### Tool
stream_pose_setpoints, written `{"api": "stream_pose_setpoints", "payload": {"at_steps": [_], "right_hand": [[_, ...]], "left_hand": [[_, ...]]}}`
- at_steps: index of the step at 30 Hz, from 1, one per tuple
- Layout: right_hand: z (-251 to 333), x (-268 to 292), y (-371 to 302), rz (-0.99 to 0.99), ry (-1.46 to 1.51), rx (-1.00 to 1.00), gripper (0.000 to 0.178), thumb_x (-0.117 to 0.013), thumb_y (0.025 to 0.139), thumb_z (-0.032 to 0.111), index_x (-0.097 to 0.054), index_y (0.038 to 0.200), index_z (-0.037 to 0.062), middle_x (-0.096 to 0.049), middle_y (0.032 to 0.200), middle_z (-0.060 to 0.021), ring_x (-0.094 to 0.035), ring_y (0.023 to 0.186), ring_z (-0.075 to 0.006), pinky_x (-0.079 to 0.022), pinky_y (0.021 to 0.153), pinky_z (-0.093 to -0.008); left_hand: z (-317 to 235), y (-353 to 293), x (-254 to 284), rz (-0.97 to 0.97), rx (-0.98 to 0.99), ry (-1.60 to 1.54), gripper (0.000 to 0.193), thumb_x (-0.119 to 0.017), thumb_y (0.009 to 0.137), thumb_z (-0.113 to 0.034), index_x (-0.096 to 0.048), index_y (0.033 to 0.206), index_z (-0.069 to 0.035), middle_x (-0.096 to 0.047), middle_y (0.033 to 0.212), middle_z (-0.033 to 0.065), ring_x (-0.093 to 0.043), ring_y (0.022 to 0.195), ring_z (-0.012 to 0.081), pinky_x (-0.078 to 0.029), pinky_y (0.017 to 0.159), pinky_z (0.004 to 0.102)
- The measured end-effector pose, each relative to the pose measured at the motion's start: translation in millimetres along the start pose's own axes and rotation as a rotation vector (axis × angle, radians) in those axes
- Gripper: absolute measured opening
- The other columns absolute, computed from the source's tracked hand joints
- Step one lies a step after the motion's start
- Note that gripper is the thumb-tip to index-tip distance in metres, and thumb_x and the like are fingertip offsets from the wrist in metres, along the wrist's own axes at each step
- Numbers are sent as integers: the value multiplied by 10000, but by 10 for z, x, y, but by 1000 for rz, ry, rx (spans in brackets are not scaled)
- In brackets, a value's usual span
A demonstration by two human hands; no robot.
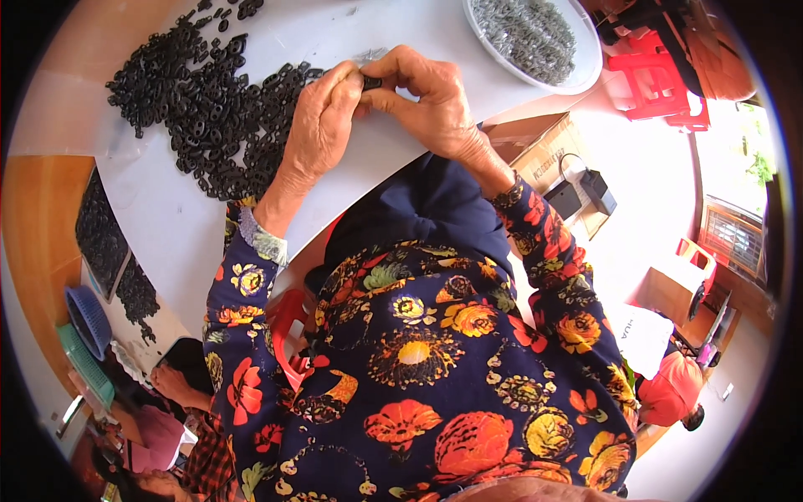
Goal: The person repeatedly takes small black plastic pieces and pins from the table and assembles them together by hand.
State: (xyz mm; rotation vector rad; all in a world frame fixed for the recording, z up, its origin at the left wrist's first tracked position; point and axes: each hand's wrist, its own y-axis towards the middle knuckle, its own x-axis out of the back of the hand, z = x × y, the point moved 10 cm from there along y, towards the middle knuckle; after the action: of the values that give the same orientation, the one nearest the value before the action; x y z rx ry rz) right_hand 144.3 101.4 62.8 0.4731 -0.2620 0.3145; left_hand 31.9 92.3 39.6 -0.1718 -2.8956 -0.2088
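Note:
My left hand (322,125) and my right hand (431,100) meet over the near edge of a white table (393,167). Between their fingertips is a small black plastic piece (370,83), partly hidden by the fingers. The right thumb and forefinger pinch one end of it, while the left fingers close around the other. A wide heap of similar black plastic pieces (226,117), many with holes, spreads beside my left hand. Just behind the hands lie a few small clear pieces (369,55).
A white round bowl (590,67) of small clear pieces stands at the far right. An open cardboard box (535,138) is below the table's right side. Red stools (644,84) stand beyond. At lower left are more black pieces (102,230), a blue basket (87,322) and other people.

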Motion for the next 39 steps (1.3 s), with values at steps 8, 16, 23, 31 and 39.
{"api": "stream_pose_setpoints", "payload": {"at_steps": [8, 16, 23, 31, 39], "right_hand": [[167, 253, 232, -72, -105, 97, 219, -760, 734, 89, -642, 900, 9, -659, 699, -79, -631, 616, -128, -509, 589, -270], [1158, 1074, 1095, -338, -655, 557, 230, -711, 746, 105, -597, 881, -42, -562, 664, -109, -548, 588, -221, -450, 565, -331], [-145, 336, 831, 243, -1294, 294, 69, -614, 759, 80, -667, 715, 85, -643, 747, -83, -622, 773, -267, -430, 698, -410], [-592, 112, 840, 574, -1597, -22, 82, -642, 694, 35, -688, 714, 99, -653, 769, -72, -615, 865, -245, -399, 747, -411], [-367, -421, 731, 548, -1465, 216, 143, -650, 674, 33, -651, 816, 20, -617, 831, -89, -604, 860, -240, -416, 735, -379]], "left_hand": [[185, -22, -80, 17, 100, -253, 384, -389, 968, -284, -444, 710, -4, -479, 630, 54, -502, 674, 158, -390, 622, 299], [96, -202, -231, 90, 40, -318, 394, -378, 983, -254, -419, 667, -23, -435, 634, 23, -472, 717, 143, -398, 694, 287], [183, -206, -297, 90, 75, -311, 399, -411, 971, -282, -449, 686, -7, -414, 596, 0, -387, 596, 87, -348, 573, 256], [124, -185, -355, 137, 73, -264, 418, -402, 973, -302, -449, 687, -1, -416, 593, 22, -408, 604, 112, -360, 587, 274], [144, -189, -354, 162, 96, -223, 431, -383, 970, -326, -434, 694, 1, -441, 630, 35, -402, 606, 124, -359, 598, 277]]}}
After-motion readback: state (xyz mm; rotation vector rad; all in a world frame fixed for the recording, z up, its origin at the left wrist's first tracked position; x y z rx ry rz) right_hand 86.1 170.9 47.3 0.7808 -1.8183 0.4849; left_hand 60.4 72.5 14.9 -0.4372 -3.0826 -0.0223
